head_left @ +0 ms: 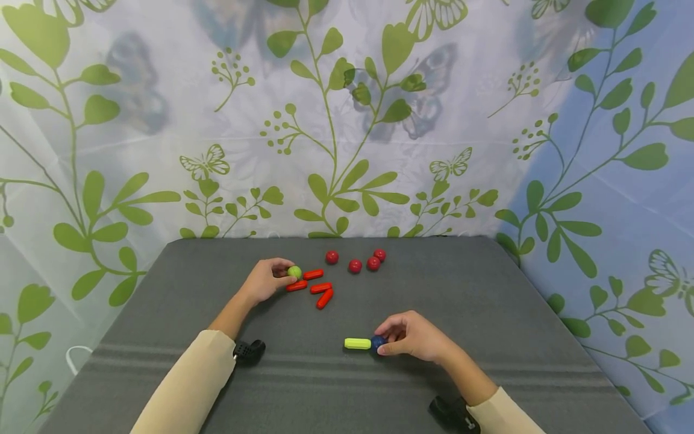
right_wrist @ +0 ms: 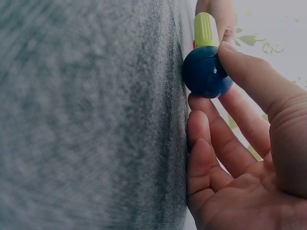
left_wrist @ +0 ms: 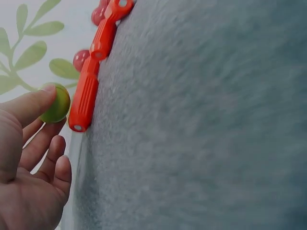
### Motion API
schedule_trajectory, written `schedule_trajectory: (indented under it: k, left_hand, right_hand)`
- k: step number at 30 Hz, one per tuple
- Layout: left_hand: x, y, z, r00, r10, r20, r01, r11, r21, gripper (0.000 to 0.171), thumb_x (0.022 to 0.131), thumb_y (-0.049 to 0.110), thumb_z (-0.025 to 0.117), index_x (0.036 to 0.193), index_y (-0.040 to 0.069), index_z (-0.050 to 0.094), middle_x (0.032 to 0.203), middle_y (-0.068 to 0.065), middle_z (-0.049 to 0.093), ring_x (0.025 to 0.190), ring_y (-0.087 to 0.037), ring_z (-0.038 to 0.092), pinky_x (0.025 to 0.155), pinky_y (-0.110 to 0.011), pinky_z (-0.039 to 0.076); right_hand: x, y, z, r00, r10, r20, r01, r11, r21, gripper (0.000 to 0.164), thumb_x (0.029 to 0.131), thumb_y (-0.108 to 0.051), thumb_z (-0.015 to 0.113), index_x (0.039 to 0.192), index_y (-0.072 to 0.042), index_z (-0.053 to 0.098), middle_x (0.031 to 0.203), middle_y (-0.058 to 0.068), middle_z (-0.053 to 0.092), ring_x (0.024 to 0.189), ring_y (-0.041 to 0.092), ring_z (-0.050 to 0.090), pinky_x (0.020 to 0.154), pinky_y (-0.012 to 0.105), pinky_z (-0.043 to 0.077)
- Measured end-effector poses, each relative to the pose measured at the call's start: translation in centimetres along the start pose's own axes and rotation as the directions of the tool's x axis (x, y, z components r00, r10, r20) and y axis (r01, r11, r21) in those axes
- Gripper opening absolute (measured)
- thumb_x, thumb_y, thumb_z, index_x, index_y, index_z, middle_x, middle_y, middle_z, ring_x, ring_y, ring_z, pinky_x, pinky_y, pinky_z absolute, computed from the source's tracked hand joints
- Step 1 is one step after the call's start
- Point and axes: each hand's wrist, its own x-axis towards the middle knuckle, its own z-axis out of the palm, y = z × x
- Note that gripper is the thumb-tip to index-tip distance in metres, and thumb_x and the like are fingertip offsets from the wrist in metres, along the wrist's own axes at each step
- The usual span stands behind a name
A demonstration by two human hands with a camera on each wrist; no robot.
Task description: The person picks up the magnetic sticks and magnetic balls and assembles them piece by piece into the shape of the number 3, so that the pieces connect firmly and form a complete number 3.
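My left hand (head_left: 267,279) pinches a green ball (head_left: 294,272) between thumb and fingers, beside the red rods. In the left wrist view the green ball (left_wrist: 58,104) sits at the thumb tip, near the end of a red rod (left_wrist: 84,98). Nearer the front of the table, my right hand (head_left: 414,337) holds a dark blue ball (head_left: 378,343) between thumb and fingers. A yellow-green rod (head_left: 357,343) extends to the left from that ball. The right wrist view shows the blue ball (right_wrist: 204,72) against the end of the ribbed yellow-green rod (right_wrist: 206,29).
Several short red rods (head_left: 321,288) lie just right of the left hand. Behind them are several red balls (head_left: 355,266). Everything lies on a grey cloth-covered table (head_left: 303,386), with a leaf-patterned curtain (head_left: 347,138) rising at its back edge.
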Motion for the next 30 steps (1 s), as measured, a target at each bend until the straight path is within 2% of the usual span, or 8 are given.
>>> schedule_trajectory:
  k: [8,14,23,30]
  left_hand:
    - [-1.4,1.2,0.6,0.998,0.058,0.002,-0.058,0.998,0.014,0.034,0.091,0.023,0.079,0.122,0.012,0.072,0.106,-0.005,0.073,0.093,-0.017,0.064,0.079,-0.032,0.051]
    - [-2.6,2.0,1.0,0.994,0.108,0.012,-0.108,0.994,-0.005,0.033,0.09,0.023,0.08,0.12,0.012,0.072,0.101,-0.005,0.072,0.086,-0.017,0.063,0.077,-0.034,0.052]
    - [-4.3,3.3,1.8,0.987,0.153,0.057,-0.153,0.988,-0.005,0.032,0.088,0.023,0.082,0.118,0.014,0.072,0.109,-0.001,0.073,0.096,-0.016,0.064,0.082,-0.032,0.052]
    - [-5.7,4.0,2.7,0.975,0.19,0.116,-0.191,0.982,-0.009,0.029,0.088,0.023,0.082,0.115,0.017,0.073,0.105,0.004,0.071,0.096,-0.018,0.062,0.08,-0.028,0.052]
  right_hand:
    - [-0.1,-0.1,0.0,1.0,0.006,0.0,-0.006,1.0,0.0,0.028,0.084,-0.021,0.086,0.108,-0.011,0.078,0.094,0.006,0.073,0.08,0.016,0.064,0.068,0.026,0.055]
    - [0.0,-0.1,0.0,1.0,0.002,0.005,-0.002,1.0,-0.006,0.028,0.084,-0.021,0.086,0.109,-0.011,0.077,0.096,0.006,0.073,0.081,0.016,0.064,0.069,0.026,0.055]
    - [-0.1,-0.1,0.0,1.0,-0.011,0.006,0.011,1.0,-0.005,0.028,0.085,-0.021,0.085,0.11,-0.011,0.077,0.101,0.01,0.075,0.082,0.016,0.064,0.07,0.026,0.055]
    - [-0.1,-0.1,0.0,1.0,-0.01,0.008,0.01,1.0,0.001,0.028,0.085,-0.021,0.085,0.11,-0.012,0.077,0.099,0.008,0.074,0.081,0.015,0.065,0.069,0.026,0.055]
